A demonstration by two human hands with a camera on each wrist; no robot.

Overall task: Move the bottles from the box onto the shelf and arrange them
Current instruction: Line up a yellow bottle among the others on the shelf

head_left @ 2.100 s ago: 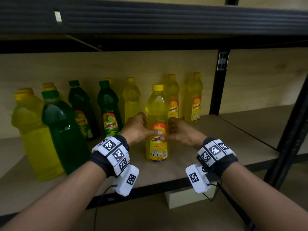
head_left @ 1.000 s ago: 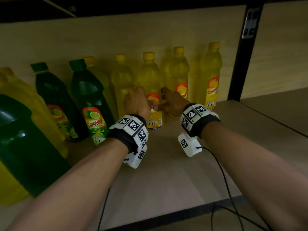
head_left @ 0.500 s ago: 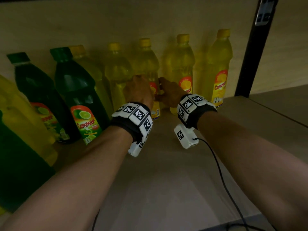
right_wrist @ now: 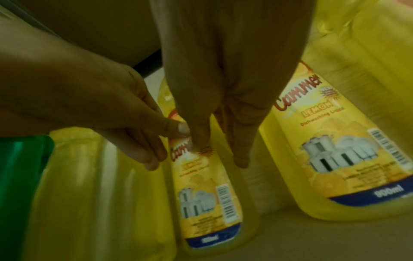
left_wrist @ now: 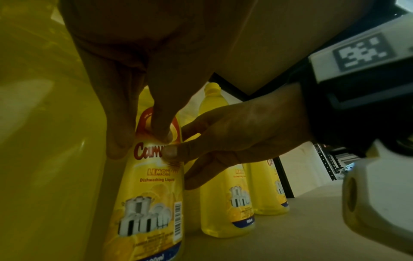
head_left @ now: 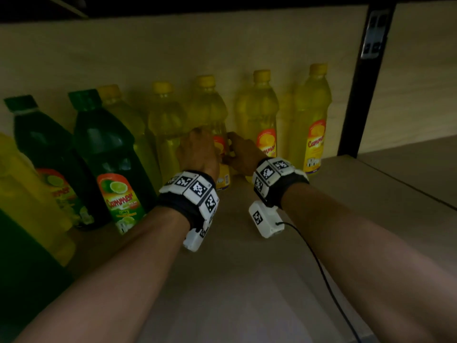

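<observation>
While both hands bear on it, the lemon bottle (head_left: 217,144) stands upright on the shelf (head_left: 247,268) at mid-frame, in the back row between two yellow bottles, so placement looks nearly done. Left hand (head_left: 197,152) and right hand (head_left: 243,157) curl their fingers (left_wrist: 161,127) round its label. Judged next: let go without tipping neighbours. Label: "Cammer", "LEMON", "Dishwashing Liquid".
</observation>
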